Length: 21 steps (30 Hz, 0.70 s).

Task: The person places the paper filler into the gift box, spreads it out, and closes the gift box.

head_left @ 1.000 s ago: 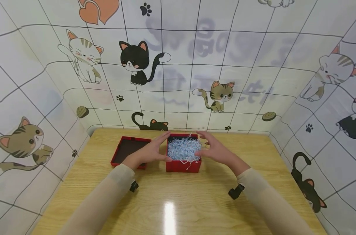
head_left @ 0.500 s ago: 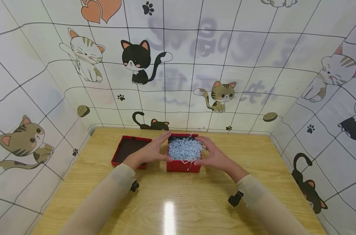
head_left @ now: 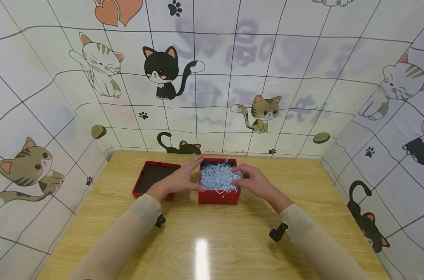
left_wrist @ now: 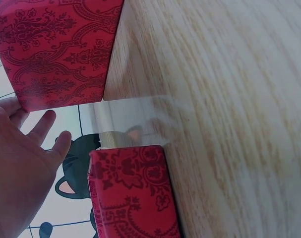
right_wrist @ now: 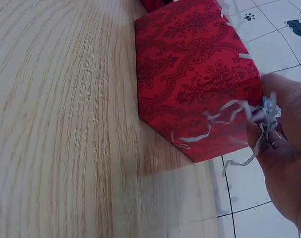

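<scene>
A red box (head_left: 217,197) with dark ornate patterning stands on the table, heaped with pale blue shredded paper (head_left: 214,175). At its left side my left hand (head_left: 178,181) spreads, the index fingertip near the back left corner and the thumb by the front left corner. In the left wrist view, that hand (left_wrist: 24,166) has extended fingers beside the box wall (left_wrist: 56,49). Over the right rim my right hand (head_left: 258,183) pinches some of the shreds. Seen from the right wrist, loose strands (right_wrist: 234,106) hang from between thumb and fingers, down the box's side.
Left of the box lies a shallow red lid (head_left: 152,175), its dark inside facing up, partly behind my left hand. Wooden table (head_left: 218,241) surface extends in front. A white wall (head_left: 212,89) with cat drawings rises close behind the box and at both sides.
My right thumb has lifted from the box's front right corner to the rim, and that hand's fingers have drawn together on the shredded paper. The left hand stays in place.
</scene>
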### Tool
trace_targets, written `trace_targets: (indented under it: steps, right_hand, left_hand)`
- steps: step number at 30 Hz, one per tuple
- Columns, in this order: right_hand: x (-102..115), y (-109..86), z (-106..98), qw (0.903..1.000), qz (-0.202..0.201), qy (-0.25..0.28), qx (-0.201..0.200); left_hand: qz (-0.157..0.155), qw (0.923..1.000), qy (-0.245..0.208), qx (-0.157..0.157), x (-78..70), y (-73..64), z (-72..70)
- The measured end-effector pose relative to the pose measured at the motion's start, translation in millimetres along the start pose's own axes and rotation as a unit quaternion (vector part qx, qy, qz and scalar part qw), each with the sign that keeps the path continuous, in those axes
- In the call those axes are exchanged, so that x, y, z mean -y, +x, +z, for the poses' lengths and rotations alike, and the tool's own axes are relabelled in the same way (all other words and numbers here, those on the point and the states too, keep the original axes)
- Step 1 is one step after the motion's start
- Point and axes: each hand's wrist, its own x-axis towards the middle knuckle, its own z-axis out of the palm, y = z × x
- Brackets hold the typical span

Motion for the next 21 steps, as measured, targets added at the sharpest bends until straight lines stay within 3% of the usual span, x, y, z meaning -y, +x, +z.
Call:
trace_targets:
  steps: [9,21]
  right_hand:
    - [10.9,6.5,-2.5,0.9978,0.056,0.013,-0.031]
    - [38.8,33.3,5.2,0.9978,0.040,0.047,-0.027]
  left_hand:
    - [0.000,1.0000,0.000,0.001,3.0,1.4,1.2]
    - [-0.008,1.0000,-0.003,0.004,1.2,0.9,0.3]
